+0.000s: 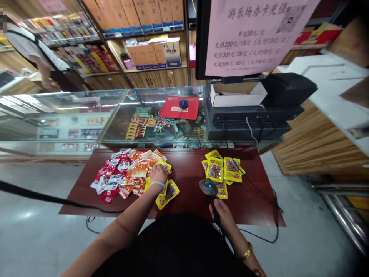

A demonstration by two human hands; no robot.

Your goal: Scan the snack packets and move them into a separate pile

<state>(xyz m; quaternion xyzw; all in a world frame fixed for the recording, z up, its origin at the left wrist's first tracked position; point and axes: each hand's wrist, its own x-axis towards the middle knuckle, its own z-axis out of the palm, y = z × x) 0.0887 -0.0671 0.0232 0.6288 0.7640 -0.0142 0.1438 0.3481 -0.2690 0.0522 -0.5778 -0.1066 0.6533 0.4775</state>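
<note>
My left hand (159,175) is curled over a yellow snack packet (164,166) on the dark red table; its fingertips are partly hidden. More yellow packets (169,191) lie under and beside that wrist. Left of it spreads a heap of orange snack packets (140,165) and red-and-white snack packets (108,181). My right hand (221,212) is closed round the handle of a barcode scanner (209,187). The scanner's head is over the near edge of a second pile of yellow packets (215,169), on the right of the table.
Behind the table (190,204) stands a glass display counter (115,115) with a red mat (173,109) and a mouse (183,102). A monitor back with a pink sign (248,38) rises at right. Cables (259,188) cross the table's right side. A person (43,57) stands far left.
</note>
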